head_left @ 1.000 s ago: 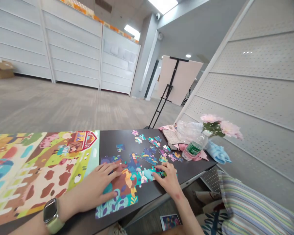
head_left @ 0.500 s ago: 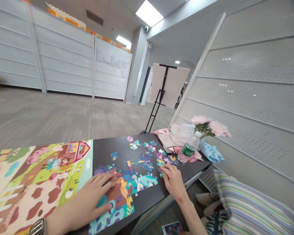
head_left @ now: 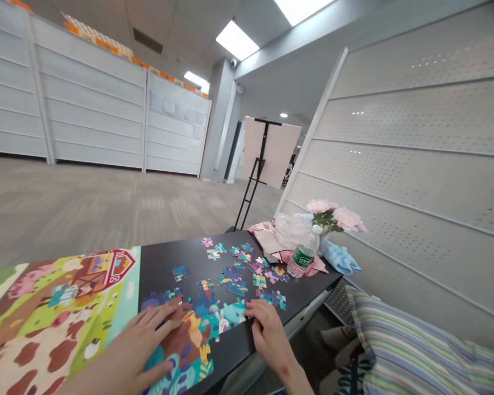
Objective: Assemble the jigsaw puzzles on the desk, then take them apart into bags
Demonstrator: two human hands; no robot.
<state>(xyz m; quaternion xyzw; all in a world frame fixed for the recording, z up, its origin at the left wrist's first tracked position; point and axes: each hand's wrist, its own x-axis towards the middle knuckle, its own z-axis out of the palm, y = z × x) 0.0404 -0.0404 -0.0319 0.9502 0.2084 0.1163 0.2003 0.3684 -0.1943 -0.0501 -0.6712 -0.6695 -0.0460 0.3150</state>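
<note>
My open left grip (head_left: 148, 334) presses the colourful cardboard jigsaw section (head_left: 226, 318) at the black tabletop's (head_left: 160, 269) front edge; I can't tell whether my curled right grip (head_left: 267, 334) pinches anything. Careless pressure could split the section apart.

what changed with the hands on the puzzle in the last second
The right hand slid left, away from the loose jigsaw pieces and back to the edge of the assembled section; whether it holds a piece cannot be told. The left hand stayed resting on that section, and the loose pieces stayed scattered.
</note>
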